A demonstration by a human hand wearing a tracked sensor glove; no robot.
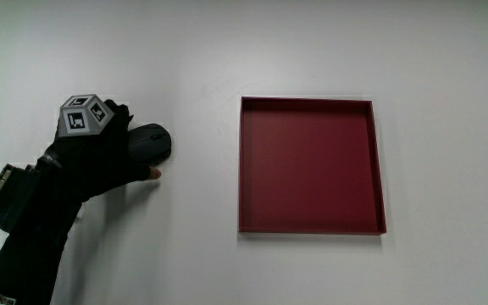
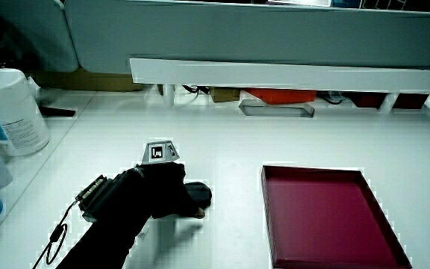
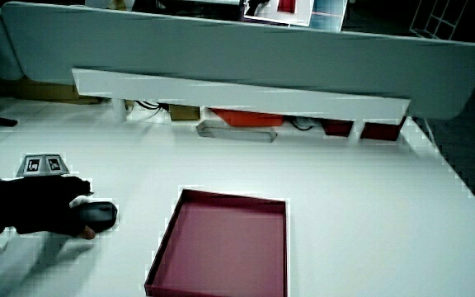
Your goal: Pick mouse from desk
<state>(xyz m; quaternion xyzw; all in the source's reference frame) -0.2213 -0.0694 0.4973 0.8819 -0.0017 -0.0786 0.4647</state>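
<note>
The white table (image 1: 227, 263) is the work surface and carries everything noted here. The largest item on it is a shallow dark red tray (image 1: 312, 227), lying well apart from the grip and holding nothing; it plays no part in the present step. The low partition (image 2: 286, 75) stands farther from the person than the grip, with small items under it that cannot be identified. A white tub (image 2: 10, 112) stands near the table's edge, well clear of the grip. The hand (image 1: 100, 161), in a black glove with a patterned cube (image 1: 85, 115) on its back, lies over the mouse (image 1: 151, 142), fingers curled down around the body and one bare fingertip (image 1: 153, 174) showing at the side nearer the person. The mouse, dark and rounded, protrudes from under the fingers toward the tray. In both side views it appears to sit on the table surface; no gap under it can be seen. Assessment: the reach is complete and the grasp is formed or very nearly so. The lift off the desk is not yet done and remains the outstanding step.
</note>
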